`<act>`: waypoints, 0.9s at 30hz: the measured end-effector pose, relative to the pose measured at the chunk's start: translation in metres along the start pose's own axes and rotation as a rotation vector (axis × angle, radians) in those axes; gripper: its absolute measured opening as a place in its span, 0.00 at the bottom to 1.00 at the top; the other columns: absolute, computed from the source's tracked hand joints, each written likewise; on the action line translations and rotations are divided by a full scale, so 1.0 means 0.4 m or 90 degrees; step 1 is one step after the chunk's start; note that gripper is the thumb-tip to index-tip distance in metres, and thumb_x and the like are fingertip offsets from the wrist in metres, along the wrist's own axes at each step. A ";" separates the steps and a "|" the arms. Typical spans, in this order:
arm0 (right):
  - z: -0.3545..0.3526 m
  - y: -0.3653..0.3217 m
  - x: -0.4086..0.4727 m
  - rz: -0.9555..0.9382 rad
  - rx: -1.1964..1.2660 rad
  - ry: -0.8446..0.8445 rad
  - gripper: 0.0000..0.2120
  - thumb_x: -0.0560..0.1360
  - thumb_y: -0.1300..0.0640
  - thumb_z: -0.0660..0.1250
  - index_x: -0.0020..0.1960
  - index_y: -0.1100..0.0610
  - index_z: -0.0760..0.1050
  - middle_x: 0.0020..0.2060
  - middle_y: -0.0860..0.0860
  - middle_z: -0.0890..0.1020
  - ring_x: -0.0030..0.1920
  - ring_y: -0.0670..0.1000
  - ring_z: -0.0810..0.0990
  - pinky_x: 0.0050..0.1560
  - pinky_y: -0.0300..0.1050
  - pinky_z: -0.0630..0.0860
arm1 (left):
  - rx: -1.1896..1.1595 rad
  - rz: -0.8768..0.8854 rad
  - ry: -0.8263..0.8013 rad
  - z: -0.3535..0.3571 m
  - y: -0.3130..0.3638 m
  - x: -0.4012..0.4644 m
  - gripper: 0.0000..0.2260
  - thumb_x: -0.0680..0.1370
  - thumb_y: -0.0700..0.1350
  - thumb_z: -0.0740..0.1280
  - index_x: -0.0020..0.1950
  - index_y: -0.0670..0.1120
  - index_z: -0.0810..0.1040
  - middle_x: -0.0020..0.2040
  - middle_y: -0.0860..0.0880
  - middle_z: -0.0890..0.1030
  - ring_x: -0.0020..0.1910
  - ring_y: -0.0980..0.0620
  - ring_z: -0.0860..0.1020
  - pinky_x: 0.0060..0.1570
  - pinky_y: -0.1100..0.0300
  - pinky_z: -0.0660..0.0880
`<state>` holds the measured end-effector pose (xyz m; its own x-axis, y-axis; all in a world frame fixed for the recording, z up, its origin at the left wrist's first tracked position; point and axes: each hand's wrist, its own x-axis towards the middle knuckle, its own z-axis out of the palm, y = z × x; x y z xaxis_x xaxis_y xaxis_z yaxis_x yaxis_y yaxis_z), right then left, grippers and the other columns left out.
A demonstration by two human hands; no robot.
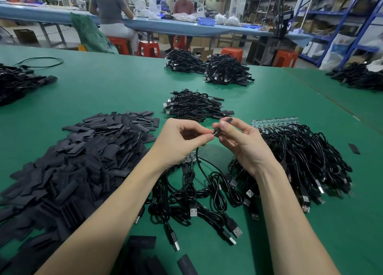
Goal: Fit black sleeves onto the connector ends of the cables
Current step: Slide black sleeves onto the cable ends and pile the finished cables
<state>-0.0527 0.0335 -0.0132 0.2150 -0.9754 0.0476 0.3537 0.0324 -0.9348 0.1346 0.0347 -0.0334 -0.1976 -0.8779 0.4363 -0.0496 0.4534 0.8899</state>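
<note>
Above the bench's (103, 92) middle, your right hand (240, 142) pinches a black sleeve (227, 120); your left hand (182, 142) pinches what seems the cable's connector end (215, 132). Align squarely, then slide.

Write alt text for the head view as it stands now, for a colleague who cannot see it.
Above a green table, the right hand pinches a flat black sleeve while the left hand pinches the end of a thin black cable against it. A heap of loose black sleeves lies left, and bundles of black USB cables lie right and below.
</note>
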 end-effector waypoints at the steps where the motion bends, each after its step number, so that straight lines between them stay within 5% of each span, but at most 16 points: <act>1: 0.000 0.001 0.000 0.001 -0.003 -0.004 0.05 0.68 0.57 0.76 0.43 0.53 0.83 0.46 0.55 0.87 0.44 0.47 0.84 0.46 0.36 0.80 | 0.001 0.002 0.001 -0.001 -0.001 0.001 0.05 0.73 0.38 0.77 0.46 0.47 0.88 0.41 0.50 0.87 0.40 0.56 0.84 0.44 0.66 0.77; 11: -0.001 0.012 0.003 0.016 -0.029 -0.057 0.04 0.68 0.57 0.76 0.42 0.53 0.83 0.43 0.53 0.86 0.38 0.46 0.82 0.46 0.38 0.81 | -0.034 0.018 0.008 -0.003 0.001 0.005 0.06 0.72 0.38 0.78 0.46 0.47 0.85 0.40 0.47 0.86 0.37 0.50 0.84 0.43 0.62 0.79; 19: 0.010 0.013 0.010 -0.059 -0.071 -0.002 0.19 0.71 0.56 0.75 0.61 0.55 0.79 0.42 0.54 0.87 0.40 0.49 0.85 0.46 0.40 0.81 | -0.082 -0.055 0.014 0.004 -0.001 0.008 0.08 0.73 0.36 0.77 0.48 0.45 0.83 0.42 0.46 0.87 0.40 0.51 0.85 0.46 0.63 0.80; 27: 0.027 0.032 0.018 -0.133 -0.078 0.070 0.12 0.74 0.60 0.75 0.57 0.54 0.83 0.41 0.56 0.87 0.39 0.50 0.85 0.45 0.40 0.82 | -0.123 -0.100 0.077 0.019 -0.011 0.011 0.07 0.72 0.35 0.76 0.47 0.42 0.83 0.38 0.47 0.86 0.37 0.54 0.84 0.42 0.68 0.76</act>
<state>-0.0367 0.0291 -0.0211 0.0468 -0.9761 0.2123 0.2652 -0.1928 -0.9447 0.1265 0.0298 -0.0364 -0.0829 -0.9526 0.2927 0.1193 0.2821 0.9519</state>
